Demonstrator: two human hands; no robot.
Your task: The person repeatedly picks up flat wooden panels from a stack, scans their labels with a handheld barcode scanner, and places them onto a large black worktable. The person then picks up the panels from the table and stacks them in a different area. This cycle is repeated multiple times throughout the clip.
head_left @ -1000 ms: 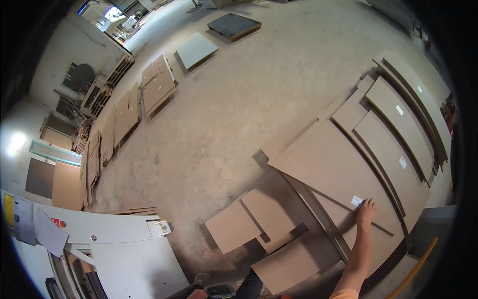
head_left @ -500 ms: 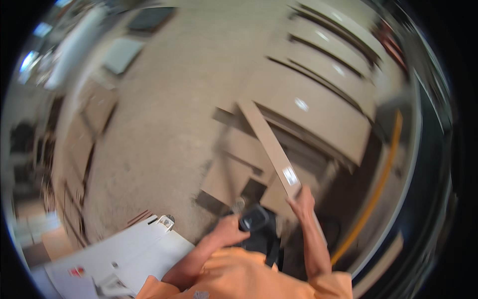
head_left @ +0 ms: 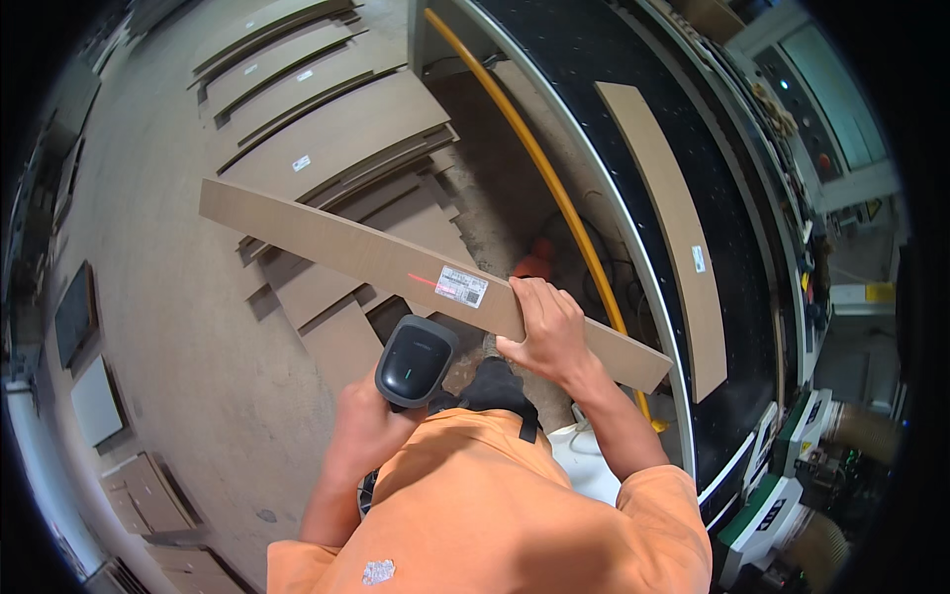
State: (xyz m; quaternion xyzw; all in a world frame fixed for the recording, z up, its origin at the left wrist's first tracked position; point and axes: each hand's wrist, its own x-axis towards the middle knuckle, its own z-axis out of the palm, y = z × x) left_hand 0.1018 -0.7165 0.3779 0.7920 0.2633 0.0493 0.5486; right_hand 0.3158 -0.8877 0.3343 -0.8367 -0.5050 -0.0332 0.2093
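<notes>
A black handheld barcode scanner (head_left: pixel 417 358) sits in my left hand (head_left: pixel 374 416), its fingers wrapped round the grip below the head. My right hand (head_left: pixel 547 327) clasps a long narrow wood board (head_left: pixel 346 246) by its edge, thumb on the near side. The board slants across in front of me, far end at the left, near end at the right. On its face is a white printed label (head_left: pixel 461 286), and the scanner's red light line falls on the board at the label's left edge. The scanner's head is close to the board, apparently apart from it.
Stacks of labelled panels (head_left: pixel 366 139) lie on the floor ahead and to the left. At my right runs a black machine bed (head_left: pixel 633 198) with another labelled board (head_left: pixel 673 218) on it. A yellow hose (head_left: pixel 539 148) curves along the machine's side. More panels (head_left: pixel 146 492) rest at lower left.
My view has swung right, bringing the machine bed into sight. The board has gone from pointing away to lying crosswise, and the scanner's light is now on it. Both hands keep their holds.
</notes>
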